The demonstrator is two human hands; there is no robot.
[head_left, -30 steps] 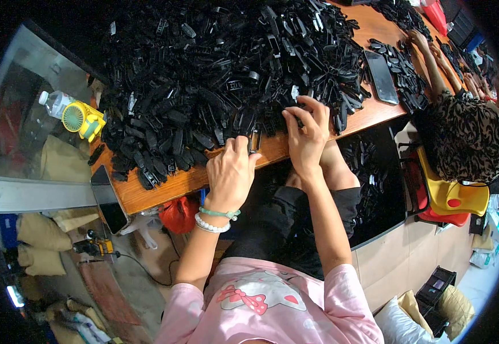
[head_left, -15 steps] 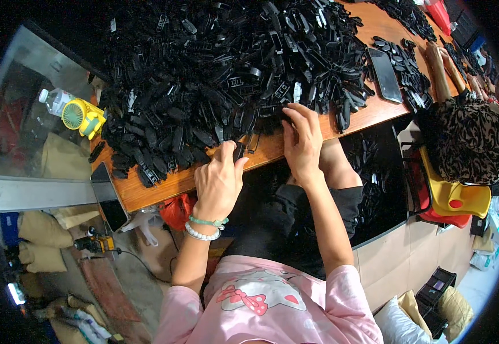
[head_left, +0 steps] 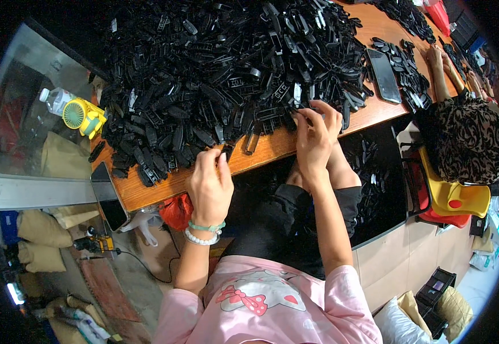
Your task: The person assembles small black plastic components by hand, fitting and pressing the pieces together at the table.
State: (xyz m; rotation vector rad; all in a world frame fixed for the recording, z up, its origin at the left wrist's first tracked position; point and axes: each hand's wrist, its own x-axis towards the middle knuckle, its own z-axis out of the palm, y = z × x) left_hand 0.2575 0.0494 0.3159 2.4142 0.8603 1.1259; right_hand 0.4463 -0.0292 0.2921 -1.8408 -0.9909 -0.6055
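Note:
A large heap of small black plastic parts (head_left: pixel 203 86) covers most of the wooden table (head_left: pixel 163 192). My left hand (head_left: pixel 209 189), with a green and a white bead bracelet at the wrist, is at the table's near edge. Its thumb and fingers pinch a small black plastic part (head_left: pixel 227 149), mostly hidden by the fingertips. My right hand (head_left: pixel 318 137) reaches to the heap's near right edge, fingers bent and tips together among the parts; what they grip is hidden. Between my hands, a narrow black frame-like part (head_left: pixel 250 143) lies on the bare wood near the edge.
A dark phone (head_left: pixel 110 198) lies at the left table corner, another phone (head_left: pixel 383 75) right of the heap. A yellow fan (head_left: pixel 83 117) and a bottle (head_left: pixel 54 100) stand at left. At right a co-worker's arms (head_left: pixel 439 71) rest by more parts, near a yellow chair (head_left: pixel 456 198).
My left hand has moved slightly left and back from the frame-like part. My right hand has shifted right along the heap's edge, its fingers now among other parts.

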